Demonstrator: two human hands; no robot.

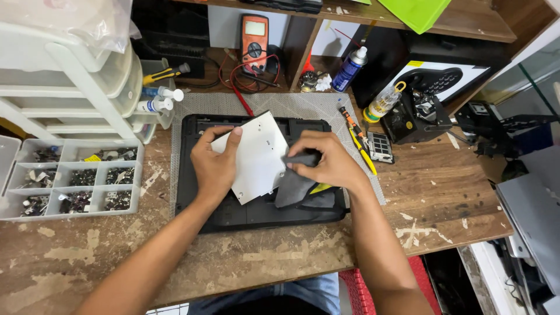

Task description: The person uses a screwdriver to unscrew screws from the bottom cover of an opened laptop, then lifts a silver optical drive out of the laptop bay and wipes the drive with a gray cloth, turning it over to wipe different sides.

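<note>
A black laptop base (256,213) lies upside down on a grey mat (303,106) on the wooden bench. Over it I hold a flat white square drive (259,154), tilted, with my left hand (214,166) gripping its left edge. My right hand (324,160) is closed on a dark grey cloth (294,181) that is pressed against the drive's right side and hangs down onto the laptop.
A clear compartment tray of screws (73,178) and white drawers (76,87) sit at left. Behind are an orange multimeter (255,35) with red leads, a spray can (350,69), small bottles (157,99), screwdrivers (356,131) and a black box (417,116). The bench edge (455,239) drops off at right.
</note>
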